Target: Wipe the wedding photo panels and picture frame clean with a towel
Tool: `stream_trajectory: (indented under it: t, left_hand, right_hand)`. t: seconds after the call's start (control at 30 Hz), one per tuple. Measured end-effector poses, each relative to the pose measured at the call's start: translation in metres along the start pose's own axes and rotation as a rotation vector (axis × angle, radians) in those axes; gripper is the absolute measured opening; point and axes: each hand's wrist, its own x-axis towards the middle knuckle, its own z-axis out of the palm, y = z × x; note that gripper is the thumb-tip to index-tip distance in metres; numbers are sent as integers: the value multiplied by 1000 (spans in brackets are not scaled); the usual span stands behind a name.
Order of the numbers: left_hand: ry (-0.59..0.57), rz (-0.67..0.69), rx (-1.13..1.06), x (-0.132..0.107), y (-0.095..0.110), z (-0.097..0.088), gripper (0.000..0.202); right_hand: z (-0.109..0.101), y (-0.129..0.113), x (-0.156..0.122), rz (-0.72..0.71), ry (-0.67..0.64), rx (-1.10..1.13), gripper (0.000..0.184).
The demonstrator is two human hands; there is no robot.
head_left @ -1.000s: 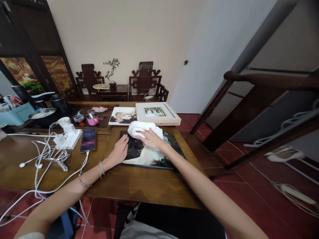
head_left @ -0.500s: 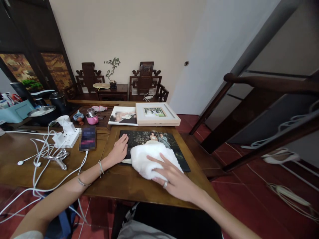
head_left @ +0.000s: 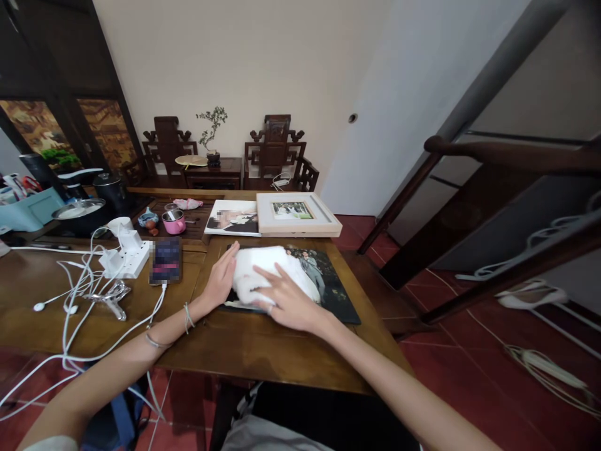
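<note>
Palm flat, the open right hand (head_left: 287,302) presses a fluffy white cloth (head_left: 256,266) onto a dark glossy photo print (head_left: 334,293), seemingly steadied by the flat, open left hand (head_left: 220,282).

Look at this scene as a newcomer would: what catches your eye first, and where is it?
First comes the white cloth at the middle of the wooden table, pressed flat by the right hand onto a dark photo print, with the left hand resting at the print's left edge. Behind it lies a pale picture frame, and to the left white cables sprawl from a power strip.
</note>
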Motion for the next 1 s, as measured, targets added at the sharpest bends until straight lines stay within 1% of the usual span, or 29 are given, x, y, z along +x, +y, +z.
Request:
stream_trajectory:
  t: [0.07,0.13,0.17,0.23,0.33,0.37,0.43,0.47,0.5,0.57,0.6,0.67,0.73,0.77,0.8,0.87,0.93,1.0]
  left_hand:
    - [-15,-4,7,-1,-2,1,52]
    - [-41,-7,49,-1,-6,4,52]
    - [-62,-5,83,-2,-9,6,51]
    - [-114,10,158,-2,-13,9,49]
    - [-183,37,235,-2,-16,12,47]
    - [-195,41,249,-2,-17,12,46]
    - [-207,47,271,-1,-18,12,44]
    - [-210,52,279,-1,-19,12,44]
    - [-210,58,285,-1,-20,13,43]
    - [-204,72,297,-1,-22,13,42]
    - [-199,79,301,-1,-23,14,41]
    - [-187,89,306,-1,-23,14,39]
    - [-175,103,303,0,-21,13,38]
    - [-171,112,299,0,-20,13,37]
    - [-168,119,296,0,-19,12,36]
    - [-169,123,292,0,-18,12,36]
    - [-175,107,295,0,-19,12,37]
    - [-181,88,295,-1,-20,13,38]
  right_hand:
    - [-4,-16,-16,-92,-39,71,30]
    - [-9,-21,-36,-88,-55,116,29]
    - [-12,-19,-46,-58,-58,130,29]
    - [-14,-7,-62,30,-56,145,34]
    - [-13,22,-70,232,-21,138,45]
    - [-12,32,-67,317,-5,135,49]
    - [-10,49,-52,477,25,156,55]
    - [-10,56,-40,527,39,182,57]
    - [-10,61,-26,542,54,219,58]
    - [-12,64,7,500,93,294,57]
    - [-12,63,25,455,108,330,56]
    - [-11,58,57,409,122,361,55]
    - [-8,51,80,380,118,373,54]
    - [-6,48,86,364,113,378,53]
    - [-3,46,89,350,109,382,52]
    - [-1,49,83,338,108,386,52]
    - [-2,60,64,361,116,385,57]
    - [-6,79,37,419,128,376,64]
